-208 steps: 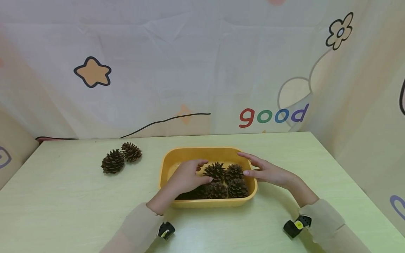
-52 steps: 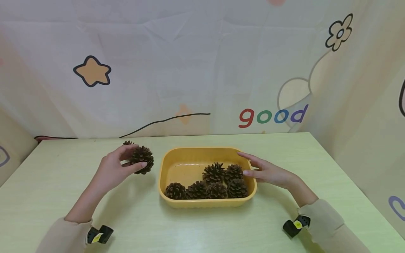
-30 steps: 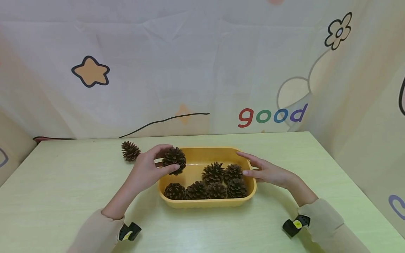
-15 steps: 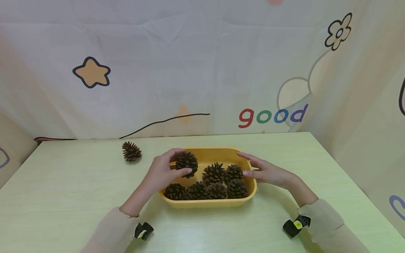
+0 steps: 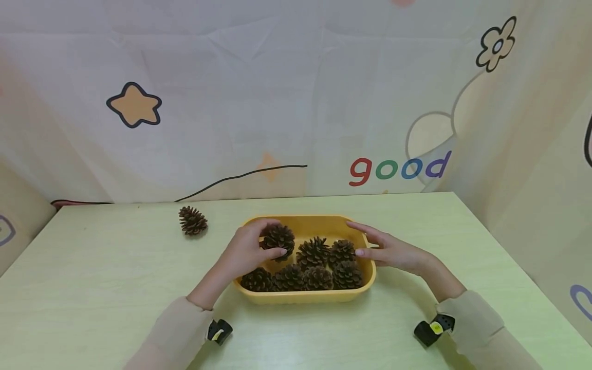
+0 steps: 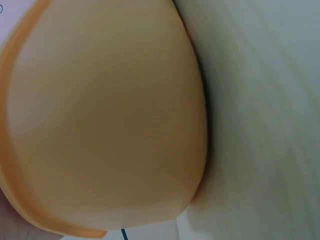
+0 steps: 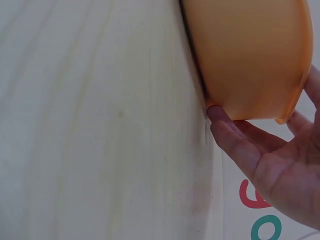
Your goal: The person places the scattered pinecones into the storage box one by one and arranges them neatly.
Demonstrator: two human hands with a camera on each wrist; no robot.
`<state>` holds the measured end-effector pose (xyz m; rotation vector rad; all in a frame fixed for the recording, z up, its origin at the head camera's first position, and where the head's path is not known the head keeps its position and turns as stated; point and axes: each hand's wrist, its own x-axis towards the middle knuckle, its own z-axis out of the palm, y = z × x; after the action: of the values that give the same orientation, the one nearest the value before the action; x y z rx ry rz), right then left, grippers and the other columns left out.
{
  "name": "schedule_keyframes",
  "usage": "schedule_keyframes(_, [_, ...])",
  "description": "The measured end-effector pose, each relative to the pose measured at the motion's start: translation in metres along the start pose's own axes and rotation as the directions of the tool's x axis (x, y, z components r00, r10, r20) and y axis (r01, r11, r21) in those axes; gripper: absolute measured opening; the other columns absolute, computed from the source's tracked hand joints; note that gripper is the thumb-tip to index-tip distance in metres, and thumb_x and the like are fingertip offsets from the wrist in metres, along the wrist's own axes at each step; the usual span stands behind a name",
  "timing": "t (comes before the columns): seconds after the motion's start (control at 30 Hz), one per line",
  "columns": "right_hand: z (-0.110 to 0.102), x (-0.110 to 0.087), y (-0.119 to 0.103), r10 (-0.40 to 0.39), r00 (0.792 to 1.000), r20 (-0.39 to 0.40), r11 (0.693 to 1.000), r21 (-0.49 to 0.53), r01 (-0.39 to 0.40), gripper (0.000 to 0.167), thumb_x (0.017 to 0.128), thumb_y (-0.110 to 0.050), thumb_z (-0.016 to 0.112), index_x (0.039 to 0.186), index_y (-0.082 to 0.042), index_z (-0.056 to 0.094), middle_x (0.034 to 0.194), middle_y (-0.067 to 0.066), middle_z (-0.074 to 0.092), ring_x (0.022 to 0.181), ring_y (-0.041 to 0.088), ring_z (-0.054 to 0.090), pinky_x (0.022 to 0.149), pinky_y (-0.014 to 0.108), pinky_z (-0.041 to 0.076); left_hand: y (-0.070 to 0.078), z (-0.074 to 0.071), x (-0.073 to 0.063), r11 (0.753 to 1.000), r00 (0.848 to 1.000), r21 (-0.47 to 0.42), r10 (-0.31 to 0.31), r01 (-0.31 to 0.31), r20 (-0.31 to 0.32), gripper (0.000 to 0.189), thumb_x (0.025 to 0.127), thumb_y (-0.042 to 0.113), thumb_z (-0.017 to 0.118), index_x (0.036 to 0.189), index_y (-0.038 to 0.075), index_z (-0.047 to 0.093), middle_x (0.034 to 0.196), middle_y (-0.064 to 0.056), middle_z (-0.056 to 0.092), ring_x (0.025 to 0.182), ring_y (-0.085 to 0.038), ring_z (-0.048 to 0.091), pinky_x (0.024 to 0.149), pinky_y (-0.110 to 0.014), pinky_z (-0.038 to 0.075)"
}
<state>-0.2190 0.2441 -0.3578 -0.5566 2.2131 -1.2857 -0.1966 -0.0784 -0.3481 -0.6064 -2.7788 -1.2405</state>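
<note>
My left hand [image 5: 250, 247] holds a brown pine cone [image 5: 279, 241] between thumb and fingers, inside the left part of a yellow plastic tub [image 5: 300, 297]. Several other pine cones lie in the tub, along its near side and at the right, one of them a spiky cone [image 5: 312, 252]. On the tub's right end, my right hand [image 5: 393, 251] holds the rim. The right wrist view has its fingers [image 7: 237, 147] against the outer wall of the tub [image 7: 255, 55]. In the left wrist view, the tub's outer wall [image 6: 110, 115] hides the held cone.
One pine cone [image 5: 192, 221] lies on the pale wooden table [image 5: 115, 288], left of the tub near the back edge. A printed cloth [image 5: 222, 113] hangs behind the table.
From the two pine cones on the table, my left hand has lifted one and carried it right, over the rim and down into the tub. The right hand has stayed at the rim.
</note>
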Motion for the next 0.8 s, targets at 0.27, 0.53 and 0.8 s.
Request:
schedule_keyframes(0.27, [-0.0017, -0.0001, 0.0011, 0.002, 1.0, 0.004, 1.0, 0.013, -0.002, 0.068, 0.093, -0.028, 0.052, 0.148, -0.023, 0.013, 0.152, 0.015, 0.004, 0.131, 0.048, 0.018, 0.092, 0.057, 0.04, 0.0055, 0.0034, 0.0059, 0.995, 0.996, 0.083, -0.057, 0.051, 0.073, 0.055, 0.077, 0.021, 0.073, 0.126, 0.006, 0.052, 0.125, -0.009, 0.055, 0.1, -0.025, 0.058, 0.093, -0.044, 0.044])
schedule_keyframes(0.53, [-0.0014, 0.0006, 0.0018, 0.005, 1.0, 0.007, 1.0, 0.024, -0.005, 0.067, 0.093, -0.028, 0.052, 0.147, -0.026, 0.013, 0.152, 0.013, 0.005, 0.131, 0.046, 0.02, 0.093, 0.057, 0.04, 0.007, 0.0062, 0.0071, 0.99, 0.991, 0.136, -0.062, 0.046, 0.117, 0.055, 0.077, 0.021, 0.074, 0.125, 0.004, 0.053, 0.123, -0.011, 0.056, 0.112, -0.028, 0.052, 0.095, -0.042, 0.044])
schedule_keyframes(0.8, [-0.0002, 0.0003, 0.0005, 0.013, 1.0, 0.001, 1.0, 0.007, -0.013, 0.067, 0.093, -0.029, 0.052, 0.147, -0.024, 0.013, 0.152, 0.014, 0.004, 0.132, 0.048, 0.015, 0.092, 0.058, 0.04, 0.0046, 0.0097, 0.0086, 0.988, 0.985, 0.138, -0.091, 0.071, 0.145, 0.053, 0.078, 0.02, 0.073, 0.124, 0.003, 0.052, 0.12, -0.013, 0.057, 0.111, -0.029, 0.052, 0.09, -0.041, 0.046])
